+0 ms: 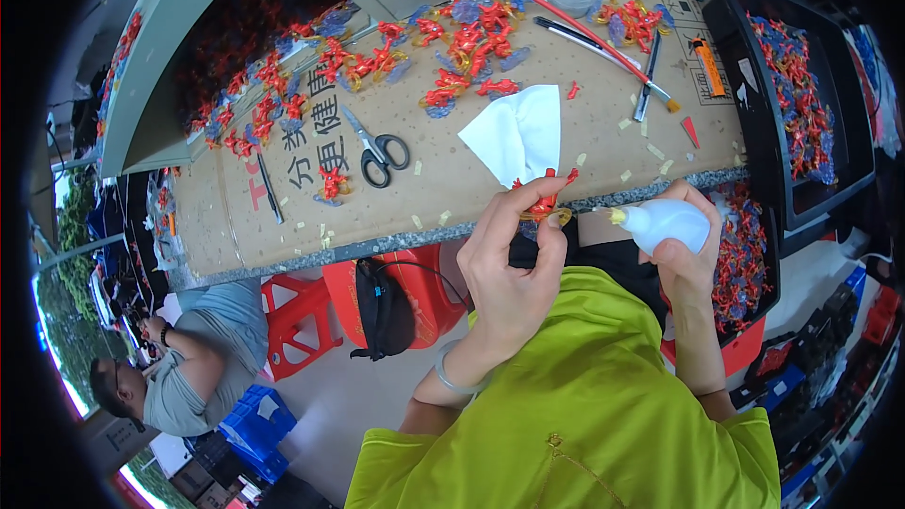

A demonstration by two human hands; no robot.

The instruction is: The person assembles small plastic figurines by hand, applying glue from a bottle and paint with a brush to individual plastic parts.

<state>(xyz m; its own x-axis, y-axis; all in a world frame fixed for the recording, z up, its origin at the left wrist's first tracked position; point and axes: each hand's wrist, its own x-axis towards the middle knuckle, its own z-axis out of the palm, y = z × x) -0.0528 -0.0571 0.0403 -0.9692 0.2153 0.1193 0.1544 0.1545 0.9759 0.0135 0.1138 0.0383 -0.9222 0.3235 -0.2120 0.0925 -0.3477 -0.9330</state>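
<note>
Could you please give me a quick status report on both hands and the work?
Left hand pinching red figurine. Right hand gripping white squeeze bottle, yellow tip toward figurine, not touching. Nothing seen in the way between them.

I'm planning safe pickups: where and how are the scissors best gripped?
Probably by the black handle loops, approaching from the near table edge: the scissors lie on the brown cardboard, loops nearest that edge, blades pointing away and leftward.
</note>
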